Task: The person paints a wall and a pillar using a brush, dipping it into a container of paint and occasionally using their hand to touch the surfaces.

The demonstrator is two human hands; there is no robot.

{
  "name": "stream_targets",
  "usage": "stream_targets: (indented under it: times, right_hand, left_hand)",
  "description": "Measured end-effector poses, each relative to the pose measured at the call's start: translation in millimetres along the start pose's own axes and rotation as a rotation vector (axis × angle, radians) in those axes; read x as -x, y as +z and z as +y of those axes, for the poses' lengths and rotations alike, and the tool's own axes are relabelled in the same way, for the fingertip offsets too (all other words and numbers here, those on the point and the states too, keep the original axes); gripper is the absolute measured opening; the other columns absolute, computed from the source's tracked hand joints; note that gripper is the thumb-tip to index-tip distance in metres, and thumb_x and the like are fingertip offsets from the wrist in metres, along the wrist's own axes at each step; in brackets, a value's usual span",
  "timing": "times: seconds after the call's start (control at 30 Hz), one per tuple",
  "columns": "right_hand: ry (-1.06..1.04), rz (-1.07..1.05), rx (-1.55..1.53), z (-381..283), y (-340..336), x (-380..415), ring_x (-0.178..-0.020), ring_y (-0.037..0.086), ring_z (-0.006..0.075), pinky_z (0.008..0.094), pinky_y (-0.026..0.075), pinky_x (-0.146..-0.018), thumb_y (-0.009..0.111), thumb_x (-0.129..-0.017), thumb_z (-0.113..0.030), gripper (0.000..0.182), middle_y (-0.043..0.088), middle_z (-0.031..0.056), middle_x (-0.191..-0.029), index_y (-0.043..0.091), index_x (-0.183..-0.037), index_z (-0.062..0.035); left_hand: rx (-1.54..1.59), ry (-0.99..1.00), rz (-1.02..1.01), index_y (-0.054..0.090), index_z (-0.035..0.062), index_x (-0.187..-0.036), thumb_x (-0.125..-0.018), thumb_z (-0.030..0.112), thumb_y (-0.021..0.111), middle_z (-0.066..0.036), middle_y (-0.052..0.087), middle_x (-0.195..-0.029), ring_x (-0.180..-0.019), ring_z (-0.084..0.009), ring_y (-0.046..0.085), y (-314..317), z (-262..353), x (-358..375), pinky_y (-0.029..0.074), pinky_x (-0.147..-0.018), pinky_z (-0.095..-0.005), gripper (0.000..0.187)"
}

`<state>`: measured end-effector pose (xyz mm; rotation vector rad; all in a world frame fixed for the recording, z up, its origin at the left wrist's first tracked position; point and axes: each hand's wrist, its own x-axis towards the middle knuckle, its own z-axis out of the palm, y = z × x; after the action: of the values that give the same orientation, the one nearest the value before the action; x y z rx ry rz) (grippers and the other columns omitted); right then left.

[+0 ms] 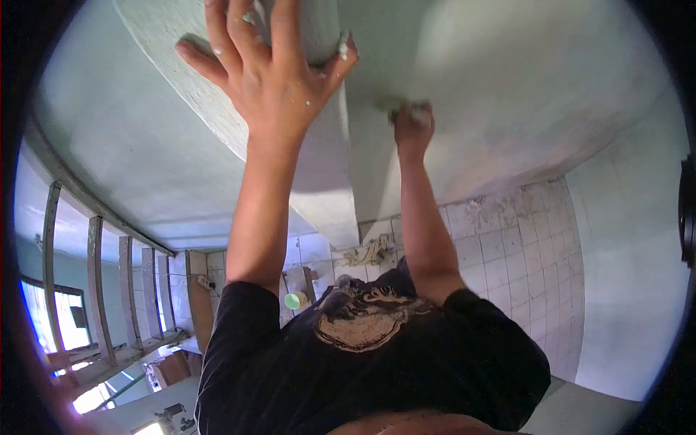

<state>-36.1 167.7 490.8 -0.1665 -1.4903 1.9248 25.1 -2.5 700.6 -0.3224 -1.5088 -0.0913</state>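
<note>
My left hand [272,80] is spread wide against the pale pillar [319,174], its back towards me. White specks like putty or paint dot its fingers and thumb. To the right, my right hand [415,134] is closed against the grey-green wall [471,94], around a small dark thing [395,114]. Motion blur and my fingers hide what kind of thing it is. The wall near it looks smeared in patches of lighter and darker tone.
A tiled floor [536,268] lies below, with a crumpled cloth [373,252] by the pillar's foot. Close to my body stands a light green cup [296,300]. A railing with upright bars [94,283] runs along the left, and another pale wall [631,268] is on the right.
</note>
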Motion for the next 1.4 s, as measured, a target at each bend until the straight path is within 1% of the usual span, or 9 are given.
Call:
stream_targets:
  times: [0.07,0.37,0.57,0.67,0.77,1.0,1.13,1.3,1.4]
  right_hand:
    - [-0.236,0.073,0.556,-59.4,26.3,-33.3,-0.073,0.062,0.0274,0.0352,0.048,-0.069,0.062,-0.08,-0.018,0.024,0.061,0.0157,-0.077,0.056,-0.09,0.0033]
    - [-0.198,-0.017,-0.276,-142.9,46.4,-57.3,-0.064,0.061,0.0219,0.032,0.056,-0.06,0.053,-0.081,-0.003,0.009,0.057,0.0136,-0.085,0.052,-0.084,0.0049]
    - [-0.776,0.014,-0.021,-84.8,41.6,-69.6,-0.068,0.06,0.0189,0.032,0.053,-0.062,0.057,-0.083,-0.007,0.009,0.056,0.0094,-0.082,0.051,-0.084,0.0003]
    - [-0.588,0.007,0.298,-22.5,14.9,-23.6,-0.071,0.052,0.0152,0.0301,0.043,-0.066,0.064,-0.084,-0.018,0.02,0.054,0.0076,-0.075,0.05,-0.079,-0.0039]
    - [-0.435,-0.008,0.326,43.2,-18.7,14.0,-0.068,0.049,0.0153,0.0284,0.042,-0.065,0.06,-0.081,-0.007,0.013,0.052,0.0077,-0.071,0.048,-0.077,-0.002]
    - [0.022,0.072,0.266,-85.7,18.3,-5.0,-0.062,0.057,0.0206,0.0308,0.045,-0.059,0.061,-0.077,-0.007,0.012,0.055,0.0114,-0.064,0.051,-0.078,-0.0018]
    - [-0.332,0.093,0.233,-156.7,63.4,-85.5,-0.057,0.057,0.0304,0.0389,0.046,-0.058,0.061,-0.074,-0.014,0.018,0.055,0.0154,-0.062,0.048,-0.074,-0.0013]
    - [-0.545,-0.045,-0.405,-246.0,87.3,-91.2,-0.058,0.059,0.0163,0.0287,0.045,-0.052,0.057,-0.08,-0.006,0.011,0.057,0.0068,-0.066,0.048,-0.074,-0.0048]
    - [-0.626,-0.014,-0.157,-186.6,73.9,-95.0,-0.064,0.061,0.0136,0.0275,0.047,-0.056,0.059,-0.085,-0.012,0.011,0.059,0.0071,-0.073,0.051,-0.083,-0.004]
  left_hand:
    - [-0.068,-0.063,-0.152,0.048,0.0172,-0.13,-0.068,0.057,0.066,-0.015,0.038,-0.134,-0.13,-0.0362,0.029,-11.3,5.3,-1.0,0.011,-0.105,-0.0596,0.076]
    - [-0.251,0.035,-0.101,0.043,0.0149,-0.135,-0.073,0.067,0.055,-0.018,0.033,-0.138,-0.134,-0.0364,0.023,5.3,-14.6,8.2,0.005,-0.108,-0.0593,0.082]
    - [-0.157,-0.003,-0.117,0.043,0.0148,-0.135,-0.072,0.067,0.055,-0.018,0.033,-0.137,-0.134,-0.0365,0.024,-5.8,-2.9,4.3,0.005,-0.108,-0.06,0.082]
    - [-0.129,-0.067,-0.219,0.041,0.013,-0.135,-0.078,0.058,0.054,-0.017,0.034,-0.138,-0.134,-0.0353,0.024,-16.8,2.1,0.9,0.007,-0.108,-0.0583,0.075]
    - [-0.036,-0.025,-0.04,0.053,0.0198,-0.126,-0.06,0.057,0.073,-0.013,0.042,-0.131,-0.127,-0.037,0.032,-1.3,0.3,0.0,0.012,-0.101,-0.062,0.079]
    - [-0.022,-0.063,-0.08,0.052,0.0179,-0.128,-0.064,0.054,0.07,-0.013,0.04,-0.135,-0.129,-0.035,0.032,-6.2,6.1,-4.8,0.011,-0.103,-0.0602,0.075]
    - [-0.045,-0.051,-0.097,0.049,0.0148,-0.13,-0.067,0.052,0.068,-0.014,0.04,-0.135,-0.13,-0.0357,0.031,-6.8,7.2,-1.1,0.008,-0.105,-0.0596,0.076]
    - [-0.076,-0.054,-0.115,0.048,0.0148,-0.131,-0.067,0.052,0.069,-0.015,0.039,-0.136,-0.131,-0.0366,0.029,-5.6,4.6,-1.2,0.006,-0.106,-0.0594,0.077]
    - [-0.058,-0.061,-0.136,0.048,0.0148,-0.131,-0.067,0.053,0.068,-0.015,0.038,-0.137,-0.132,-0.0368,0.027,-6.9,5.0,-1.0,0.005,-0.106,-0.0593,0.077]
